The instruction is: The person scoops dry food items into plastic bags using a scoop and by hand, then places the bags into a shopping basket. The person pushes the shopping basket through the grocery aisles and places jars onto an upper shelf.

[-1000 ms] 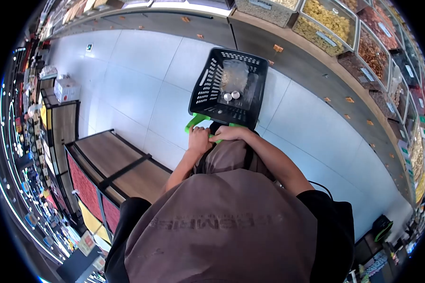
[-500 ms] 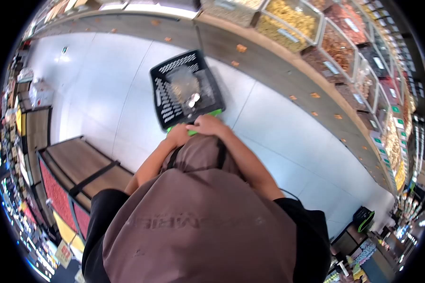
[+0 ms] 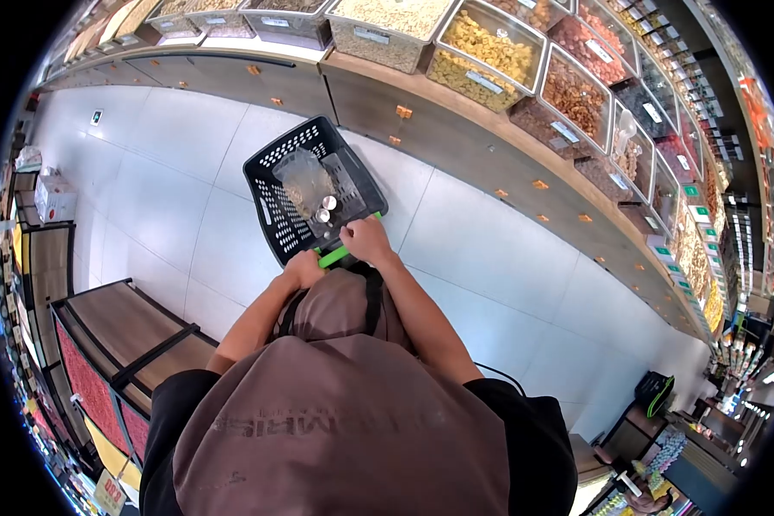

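Note:
A black shopping basket (image 3: 267, 199) with slotted sides hangs in front of my body. Its green handle (image 3: 335, 256) runs along the near side, and both hands are closed around it. My left hand (image 3: 304, 268) grips the left end, while my right hand (image 3: 367, 239) holds the right end, farther forward. Inside the basket lies a clear plastic bag (image 3: 305, 181) with pale, grainy contents. Two small round shiny tops (image 3: 327, 209) show beside it; what they belong to is unclear. A clear, box-like item (image 3: 342, 178) leans at the basket's right.
Clear bulk-food bins (image 3: 490, 56) line a wooden counter (image 3: 456, 116) ahead and to the right. A low brown shelf unit (image 3: 138, 322) stands at my left. Pale floor tiles (image 3: 490, 258) lie between them. A white box (image 3: 56, 198) sits farther left.
The basket and both hands have shifted left and slightly down in view. My hands, earlier close together, are now farther apart on the handle, exposing green between them.

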Motion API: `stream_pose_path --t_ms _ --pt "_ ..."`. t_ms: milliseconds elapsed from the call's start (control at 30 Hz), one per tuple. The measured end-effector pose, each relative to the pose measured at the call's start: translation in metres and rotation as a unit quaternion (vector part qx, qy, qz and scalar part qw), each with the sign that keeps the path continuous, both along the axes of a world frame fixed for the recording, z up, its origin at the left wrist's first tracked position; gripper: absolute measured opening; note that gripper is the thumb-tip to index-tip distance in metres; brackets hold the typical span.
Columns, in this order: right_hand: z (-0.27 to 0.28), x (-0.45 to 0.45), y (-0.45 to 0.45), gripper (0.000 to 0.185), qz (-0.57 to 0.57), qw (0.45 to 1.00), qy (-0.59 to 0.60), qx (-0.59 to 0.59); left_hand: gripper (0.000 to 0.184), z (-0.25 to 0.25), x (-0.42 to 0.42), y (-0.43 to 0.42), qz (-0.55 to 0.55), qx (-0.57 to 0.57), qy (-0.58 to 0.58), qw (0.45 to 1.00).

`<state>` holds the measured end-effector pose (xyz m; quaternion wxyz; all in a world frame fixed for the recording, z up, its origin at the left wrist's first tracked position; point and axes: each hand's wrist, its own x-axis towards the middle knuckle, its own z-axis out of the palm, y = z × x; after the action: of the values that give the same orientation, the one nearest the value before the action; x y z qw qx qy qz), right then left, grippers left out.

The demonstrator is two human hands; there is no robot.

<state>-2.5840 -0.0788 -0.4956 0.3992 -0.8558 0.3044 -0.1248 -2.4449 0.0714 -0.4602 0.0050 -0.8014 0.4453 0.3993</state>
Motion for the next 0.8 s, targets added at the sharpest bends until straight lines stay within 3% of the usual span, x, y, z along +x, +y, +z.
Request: stream_pose_path --t_ms 100,333,467,667,800 --pt "0.014 0.004 -0.006 0.033 0.001 1.000 0.021 0.003 0.049 -0.006 0.007 -0.010 0.002 0.036 0.054 0.998" --pt "-0.001 0.025 -0.039 0.032 0.045 0.997 0.040 -0.043 0.045 -0.007 0.006 -0.027 0.055 -0.005 0.027 0.998" --pt "0.006 0.044 -0.047 0.026 0.049 0.997 0.060 -0.001 0.041 -0.016 0.017 -0.029 0.080 -0.016 0.017 0.997" --pt "0.013 0.064 -0.056 0.016 -0.007 0.998 0.056 0.001 0.044 -0.009 0.029 -0.043 0.105 -0.037 0.041 0.993" --pt "0.023 0.072 -0.060 0.023 -0.053 0.994 0.071 -0.057 0.049 -0.021 0.043 -0.053 0.067 -0.040 0.091 0.993"
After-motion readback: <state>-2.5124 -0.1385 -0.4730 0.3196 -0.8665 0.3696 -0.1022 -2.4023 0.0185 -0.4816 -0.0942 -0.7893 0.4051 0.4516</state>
